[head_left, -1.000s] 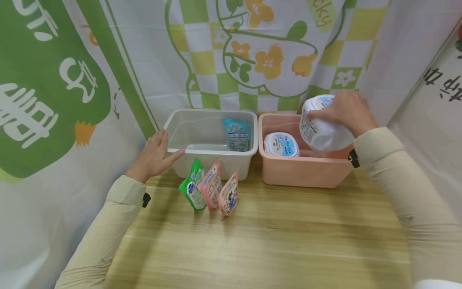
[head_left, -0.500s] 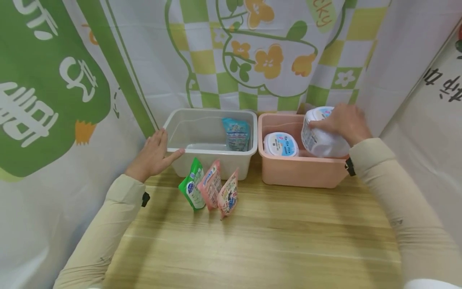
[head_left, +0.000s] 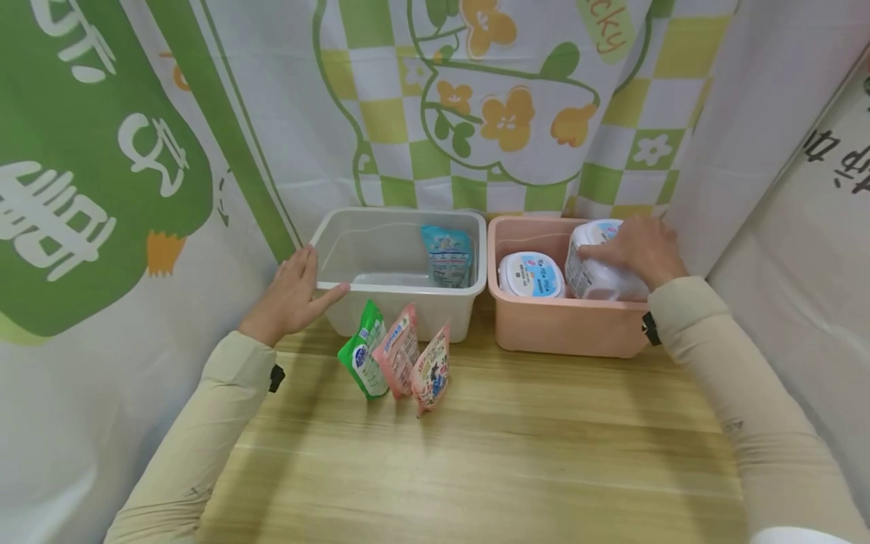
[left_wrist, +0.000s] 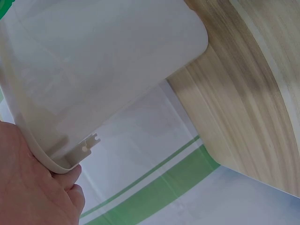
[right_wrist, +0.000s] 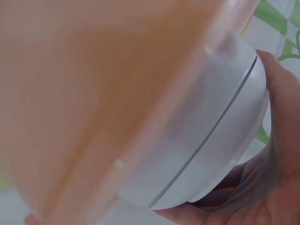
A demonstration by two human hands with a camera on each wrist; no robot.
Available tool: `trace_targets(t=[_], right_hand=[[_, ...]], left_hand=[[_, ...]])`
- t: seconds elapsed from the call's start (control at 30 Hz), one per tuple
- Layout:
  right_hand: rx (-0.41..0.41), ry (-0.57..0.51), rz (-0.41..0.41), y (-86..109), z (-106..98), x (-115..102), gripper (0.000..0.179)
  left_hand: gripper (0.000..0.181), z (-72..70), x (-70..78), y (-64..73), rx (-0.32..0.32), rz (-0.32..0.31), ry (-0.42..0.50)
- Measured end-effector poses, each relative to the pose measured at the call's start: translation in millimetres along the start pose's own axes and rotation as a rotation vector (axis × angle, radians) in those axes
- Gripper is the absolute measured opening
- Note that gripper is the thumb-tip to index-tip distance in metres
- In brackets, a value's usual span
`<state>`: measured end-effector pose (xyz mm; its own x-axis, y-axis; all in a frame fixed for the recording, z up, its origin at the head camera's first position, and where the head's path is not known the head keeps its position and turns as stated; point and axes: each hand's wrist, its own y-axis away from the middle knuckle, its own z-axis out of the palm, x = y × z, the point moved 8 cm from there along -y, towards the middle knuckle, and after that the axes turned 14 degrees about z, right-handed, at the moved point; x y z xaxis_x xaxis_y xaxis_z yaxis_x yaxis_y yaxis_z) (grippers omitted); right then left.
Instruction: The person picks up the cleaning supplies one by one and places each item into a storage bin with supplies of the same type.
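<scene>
My right hand [head_left: 642, 251] grips a white plastic tub [head_left: 594, 276] by its lid, thumb on one side and fingers on the other. This tub sits tilted, partly down inside the pink bin [head_left: 571, 329], right of a second white tub [head_left: 532, 275] with a blue-printed lid. In the right wrist view the pink wall hides the held tub's [right_wrist: 206, 136] lower part. My left hand [head_left: 285, 296] rests against the left front corner of the white bin [head_left: 401, 288], thumb extended over its front rim. A blue pouch [head_left: 448, 257] stands inside that bin at the right.
Before the white bin, a green pouch [head_left: 367, 351], a pink pouch [head_left: 399, 351] and a patterned pink pouch [head_left: 431, 370] stand on the wooden table [head_left: 489, 468]. A printed curtain [head_left: 503, 113] hangs close behind both bins, with white cloth on either side.
My right hand has lowered the tub into the right part of the pink bin, moving down and slightly left. The left hand stays at the white bin's corner.
</scene>
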<state>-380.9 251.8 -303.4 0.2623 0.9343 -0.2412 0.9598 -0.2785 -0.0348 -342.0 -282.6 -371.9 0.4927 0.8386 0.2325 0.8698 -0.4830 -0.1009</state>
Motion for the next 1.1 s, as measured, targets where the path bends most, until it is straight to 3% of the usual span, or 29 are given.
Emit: trace_targets(t=[0.17,0.37,0.6,0.7,0.9,1.0,1.1], right_hand=[[-0.014,0.019,-0.001,-2.9,11.2,2.9,0.074],[0.001,-0.044,0.004,-5.8,20.2,7.2,0.07],[0.117,-0.118,-0.076,5.3,18.7,7.4,0.078],[0.185,-0.102,-0.128,14.8,15.5,4.2,0.08],[0.277,0.033,-0.222,23.5,17.3,-0.2,0.081],[0.276,0.057,-0.215,20.9,23.0,2.6,0.081],[0.215,0.009,-0.163,17.5,28.8,6.2,0.079]], left_hand=[[0.107,0.2,0.7,0.6,-0.003,-0.002,0.005],[0.107,0.5,0.5,0.0,-0.001,-0.004,0.005],[0.106,0.7,0.8,-0.5,-0.005,-0.008,0.0],[0.106,1.6,0.7,-0.6,-0.008,-0.011,-0.001],[0.107,1.9,-0.3,-0.3,-0.007,-0.015,0.004],[0.107,1.3,-0.5,-0.1,-0.004,-0.014,0.004],[0.107,0.8,-0.9,0.2,-0.005,-0.016,0.006]])
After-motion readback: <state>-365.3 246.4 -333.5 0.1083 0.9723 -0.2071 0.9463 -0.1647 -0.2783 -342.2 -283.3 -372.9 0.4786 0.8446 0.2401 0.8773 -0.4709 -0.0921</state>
